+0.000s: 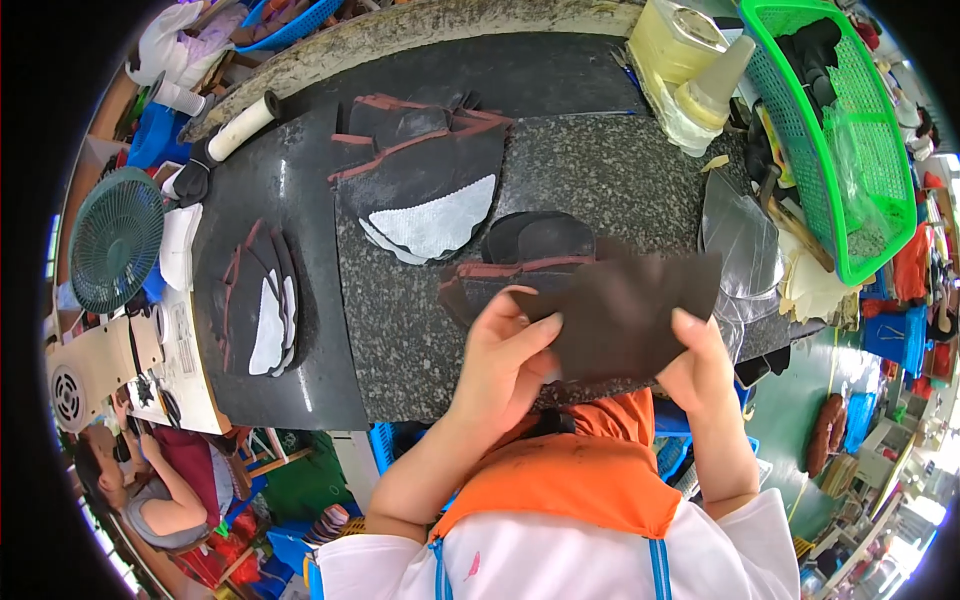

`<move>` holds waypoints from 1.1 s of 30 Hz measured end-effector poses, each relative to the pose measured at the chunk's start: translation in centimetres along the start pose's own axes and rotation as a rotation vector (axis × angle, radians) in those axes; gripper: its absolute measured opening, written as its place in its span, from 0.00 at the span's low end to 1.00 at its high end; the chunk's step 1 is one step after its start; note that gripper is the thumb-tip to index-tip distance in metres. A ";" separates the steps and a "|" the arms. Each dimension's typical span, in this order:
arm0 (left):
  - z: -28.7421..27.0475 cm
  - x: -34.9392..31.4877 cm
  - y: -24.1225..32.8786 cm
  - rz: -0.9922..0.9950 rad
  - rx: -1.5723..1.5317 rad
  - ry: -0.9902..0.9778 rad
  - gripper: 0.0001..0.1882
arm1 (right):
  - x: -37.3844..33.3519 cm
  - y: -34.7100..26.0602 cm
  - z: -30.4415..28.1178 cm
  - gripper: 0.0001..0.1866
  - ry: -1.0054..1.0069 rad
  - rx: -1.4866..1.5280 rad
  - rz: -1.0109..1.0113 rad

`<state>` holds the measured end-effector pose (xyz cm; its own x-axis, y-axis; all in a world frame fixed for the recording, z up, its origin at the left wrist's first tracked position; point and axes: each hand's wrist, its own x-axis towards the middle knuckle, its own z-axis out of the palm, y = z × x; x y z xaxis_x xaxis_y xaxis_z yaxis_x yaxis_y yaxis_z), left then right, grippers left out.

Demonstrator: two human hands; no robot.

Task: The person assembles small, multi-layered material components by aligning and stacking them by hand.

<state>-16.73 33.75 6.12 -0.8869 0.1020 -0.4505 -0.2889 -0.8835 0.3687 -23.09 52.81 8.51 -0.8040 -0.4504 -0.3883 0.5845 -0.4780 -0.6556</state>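
– Brown, thin sheet point(620, 325): where?
– Lifted above the near part of the speckled grey stone bench point(600, 165), partly blurred.
– State of hands?
– Apart from each other, both clamped on the sheet: left hand point(505, 355) at its left end, thumb on top; right hand point(698, 368) at its lower right edge, thumb likewise.
– Beyond it?
– Just behind, partly covered: dark rounded pieces point(552, 240) with reddish-brown trim. Farther back, a dark stack point(425, 170) with white textured curved patches.
– Other items?
– Bright green slotted plastic basket point(858, 268), right side. Material of sheet: cannot tell.
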 end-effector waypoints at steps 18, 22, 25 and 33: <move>-4.8 1.8 3.5 0.692 1.552 0.494 0.06 | 3.9 4.0 -1.3 0.09 0.314 -1.249 -0.446; -4.8 2.2 3.4 0.755 1.666 0.484 0.05 | 4.5 3.6 -1.2 0.11 0.348 -1.230 -0.266; -4.8 2.8 3.6 1.120 1.934 0.473 0.07 | 4.7 3.3 -0.9 0.12 0.340 -1.196 -0.264; -3.0 2.8 0.7 0.789 2.234 -0.229 0.38 | 5.4 1.8 -2.0 0.14 0.281 -1.379 -0.264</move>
<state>-18.35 32.04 2.65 -0.9431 0.2919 0.1592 0.3318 0.8571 0.3940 -26.57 51.03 3.98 -0.9602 -0.2256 -0.1645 -0.0234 0.6522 -0.7577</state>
